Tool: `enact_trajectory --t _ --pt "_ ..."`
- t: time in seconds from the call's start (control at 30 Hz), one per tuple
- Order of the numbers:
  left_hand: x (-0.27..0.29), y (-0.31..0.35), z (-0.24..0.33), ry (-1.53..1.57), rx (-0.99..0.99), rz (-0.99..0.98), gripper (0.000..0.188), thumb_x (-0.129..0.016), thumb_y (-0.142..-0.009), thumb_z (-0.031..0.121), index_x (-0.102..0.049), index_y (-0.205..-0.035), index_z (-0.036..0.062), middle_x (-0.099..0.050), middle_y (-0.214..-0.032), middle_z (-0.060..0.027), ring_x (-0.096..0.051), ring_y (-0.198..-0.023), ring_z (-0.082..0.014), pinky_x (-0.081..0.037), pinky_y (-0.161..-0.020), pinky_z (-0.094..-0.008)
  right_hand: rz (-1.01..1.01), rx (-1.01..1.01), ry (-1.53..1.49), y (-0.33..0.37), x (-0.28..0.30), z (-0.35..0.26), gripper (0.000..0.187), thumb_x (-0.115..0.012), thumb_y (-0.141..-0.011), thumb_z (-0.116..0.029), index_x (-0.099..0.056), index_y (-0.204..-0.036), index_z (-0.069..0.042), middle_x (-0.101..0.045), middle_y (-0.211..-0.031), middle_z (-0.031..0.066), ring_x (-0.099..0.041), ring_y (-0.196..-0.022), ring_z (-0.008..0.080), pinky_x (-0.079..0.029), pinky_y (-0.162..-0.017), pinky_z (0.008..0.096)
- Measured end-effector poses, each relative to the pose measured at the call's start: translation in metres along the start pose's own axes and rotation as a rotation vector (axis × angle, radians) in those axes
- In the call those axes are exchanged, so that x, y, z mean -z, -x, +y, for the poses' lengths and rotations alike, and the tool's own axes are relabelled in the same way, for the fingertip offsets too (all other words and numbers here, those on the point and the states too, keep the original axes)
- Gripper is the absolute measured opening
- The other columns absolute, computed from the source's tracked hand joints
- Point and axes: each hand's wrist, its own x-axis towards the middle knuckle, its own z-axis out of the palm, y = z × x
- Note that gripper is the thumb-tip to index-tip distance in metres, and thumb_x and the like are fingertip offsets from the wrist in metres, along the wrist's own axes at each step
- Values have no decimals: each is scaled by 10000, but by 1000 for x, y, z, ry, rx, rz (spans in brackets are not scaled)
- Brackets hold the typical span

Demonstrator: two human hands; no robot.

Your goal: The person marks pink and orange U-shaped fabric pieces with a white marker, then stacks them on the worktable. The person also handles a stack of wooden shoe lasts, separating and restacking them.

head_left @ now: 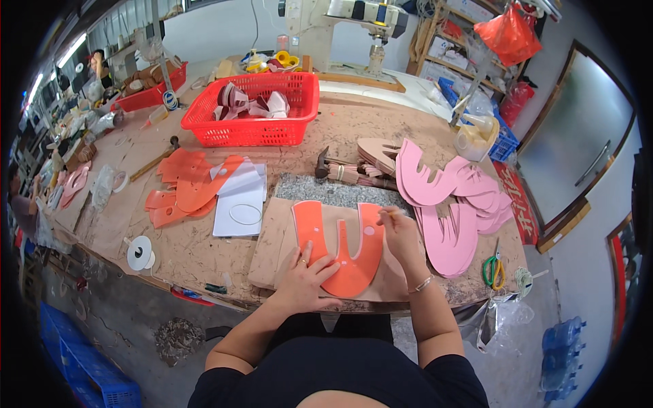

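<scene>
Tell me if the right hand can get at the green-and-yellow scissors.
Probably yes: the scissors lie uncovered, and only low, flat pink pieces seem to lie between them and the right hand.

Workshop: sewing machine (315, 41), thread spools (381, 13), worn workbench (190, 255), cut pink pieces (450, 241).

The cutout (359, 267) at centre is orange with pale spots. From it, toward two o'clock, pieces (452, 255) are pink; at three, scissors (496, 259) have green and yellow handles; at twelve, a slab (316, 194) is speckled grey; toward eleven, a red basket (252, 134) holds strips (236, 100), seemingly maroon and white.
</scene>
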Motion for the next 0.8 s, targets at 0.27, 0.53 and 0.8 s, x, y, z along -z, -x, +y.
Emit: enact_trajectory --t 0.27,0.53,0.8 --pt "19 31 -52 906 446 639 326 -542 -999 232 -653 -1156 -32 -677 -1103 -134 -641 -1103 -245 -528 -919 -432 87 317 -23 88 14 -12 184 -725 -833 -68 -629 -989 -52 -673 -1042 140 -657 -948 290 -516 -804 344" --pt "44 14 -45 838 302 962 295 -469 -1011 78 -577 -1229 -88 -639 -1191 -170 -629 -1108 -240 -513 -953 -357 -414 604 249 93 -3 -18 254 -758 -798 -225 -666 -979 -74 -697 -1040 112 -668 -975 306 -530 -850 385" --pt "34 20 -36 259 32 930 370 -521 -924 53 -592 -1279 -23 -606 -1278 -187 -550 -1231 -403 -480 -1009 -435 205 414 84 11 48 -29 163 -531 -904 -18 -648 -1014 -52 -681 -877 148 -694 -821 287 -523 -719 373"
